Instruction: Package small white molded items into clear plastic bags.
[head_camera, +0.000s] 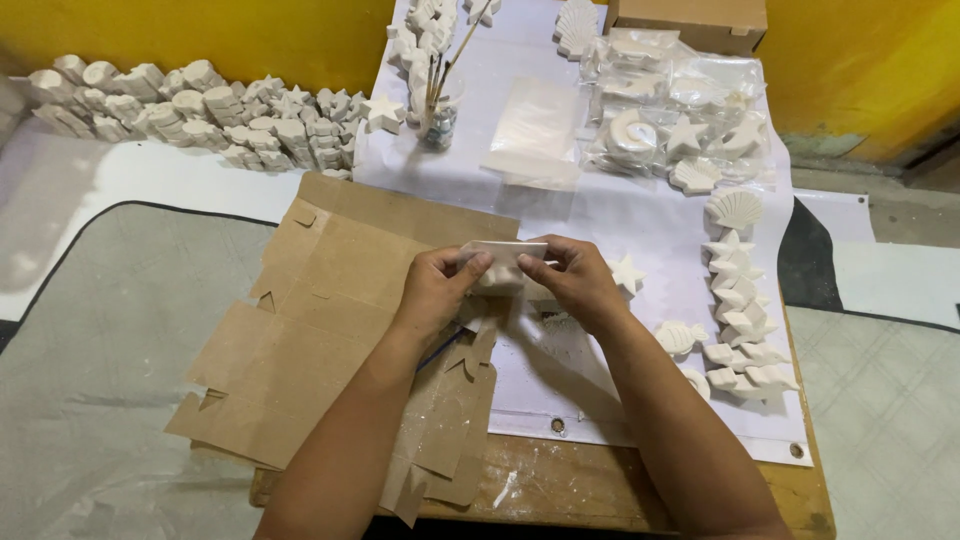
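Head view: both hands, left (437, 285) and right (575, 280), pinch a small white plaster piece (503, 262) above the counter (570, 490). Such thin fingertip grips look risky; a slip could drop it onto the flattened cardboard (330, 330) and chip it.

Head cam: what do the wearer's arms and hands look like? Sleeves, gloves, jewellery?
Both forearms are bare all the way to the frame's bottom edge, with no sleeve or cuff in view. The left hand and right hand are ungloved. No watch, bracelet or wristband shows on either wrist, and no ring is visible on the fingers that can be seen. Nails look short and unpainted.
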